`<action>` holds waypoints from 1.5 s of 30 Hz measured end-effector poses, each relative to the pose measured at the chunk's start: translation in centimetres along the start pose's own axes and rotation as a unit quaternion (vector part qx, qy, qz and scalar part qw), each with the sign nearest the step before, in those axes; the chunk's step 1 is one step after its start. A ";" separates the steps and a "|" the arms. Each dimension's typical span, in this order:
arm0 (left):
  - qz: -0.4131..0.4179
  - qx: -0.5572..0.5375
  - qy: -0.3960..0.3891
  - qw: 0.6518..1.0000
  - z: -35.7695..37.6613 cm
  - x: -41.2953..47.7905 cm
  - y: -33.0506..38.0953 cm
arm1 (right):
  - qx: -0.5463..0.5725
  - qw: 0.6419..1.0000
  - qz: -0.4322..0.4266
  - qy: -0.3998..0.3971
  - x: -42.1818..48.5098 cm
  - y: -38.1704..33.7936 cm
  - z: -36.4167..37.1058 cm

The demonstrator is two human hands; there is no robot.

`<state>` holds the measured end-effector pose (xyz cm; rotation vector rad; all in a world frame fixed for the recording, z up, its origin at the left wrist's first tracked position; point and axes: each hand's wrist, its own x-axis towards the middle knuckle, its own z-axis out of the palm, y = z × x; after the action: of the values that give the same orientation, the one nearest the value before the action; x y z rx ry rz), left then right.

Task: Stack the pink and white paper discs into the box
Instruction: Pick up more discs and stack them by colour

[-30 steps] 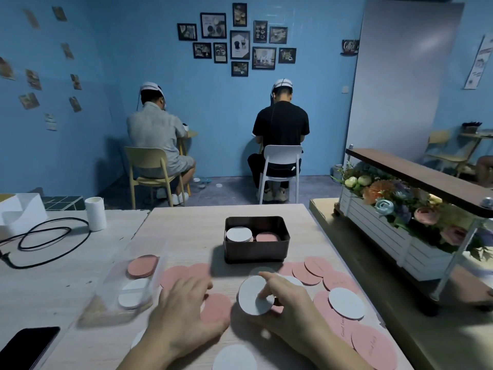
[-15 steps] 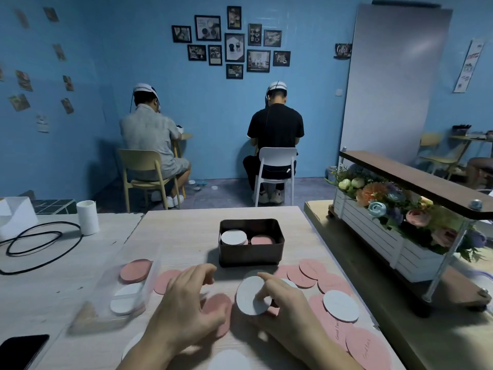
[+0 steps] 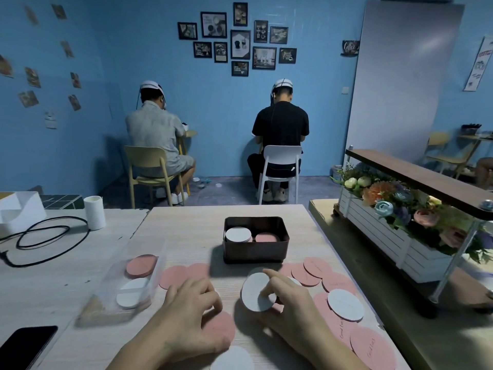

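- Drawn back since before, the left grip (image 3: 186,313) curls its fingers on a pink disc (image 3: 221,329) on the desk (image 3: 192,231).
- Still pinching, the right grip (image 3: 288,300) holds a white disc (image 3: 253,292) tilted near the box (image 3: 256,252).

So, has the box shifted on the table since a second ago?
No. The box sits just as far short of the far edge of the table.
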<state>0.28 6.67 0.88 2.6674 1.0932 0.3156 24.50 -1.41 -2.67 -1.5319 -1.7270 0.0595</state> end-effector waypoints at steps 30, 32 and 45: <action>0.007 -0.306 0.195 0.932 2.4 2.4 4.0 | 0.006 0.999 0.001 -0.053 0.1 -0.3 0.2; 0.016 -0.321 0.134 0.937 2.5 1.7 3.3 | 0.019 0.999 0.014 -0.040 0.1 -0.3 -0.1; 0.046 -0.314 0.148 0.937 1.9 1.0 1.9 | 0.088 0.995 -0.010 -0.050 0.1 -0.9 -0.3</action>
<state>2.82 5.78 -0.27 2.1327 0.7614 0.9359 23.96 -1.70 -1.93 -1.4022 -1.7650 0.2760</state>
